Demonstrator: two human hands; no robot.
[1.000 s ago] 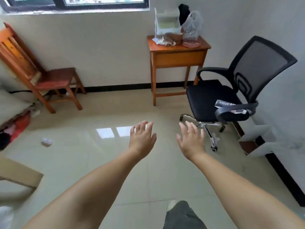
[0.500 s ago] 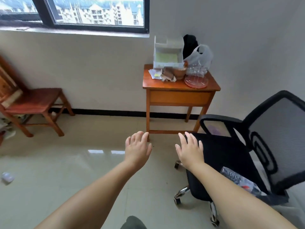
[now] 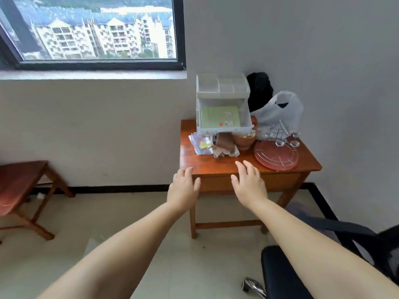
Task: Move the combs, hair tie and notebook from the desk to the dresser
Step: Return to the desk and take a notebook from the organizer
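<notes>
Both my arms reach forward with empty hands. My left hand (image 3: 183, 188) is open, fingers apart, in front of the near left corner of a small orange wooden table (image 3: 207, 165). My right hand (image 3: 249, 184) is open too, in front of the table's front edge and drawer. On the table stand a white plastic drawer organiser (image 3: 222, 104) holding green paper, a clear zip bag (image 3: 201, 144), crumpled paper and a brown cup (image 3: 244, 141). No comb, hair tie or notebook can be made out.
A white plastic bag (image 3: 280, 111), a black bag (image 3: 259, 89) and a pink round board (image 3: 276, 155) with metal whisks fill the table's right side. A wooden chair (image 3: 23, 182) stands at left. A black office chair (image 3: 287, 275) sits at lower right. A window (image 3: 92, 31) is above.
The view has come closer to the table and tilted up. Both hands now overlap the table's front edge; the office chair has slid to the lower right corner.
</notes>
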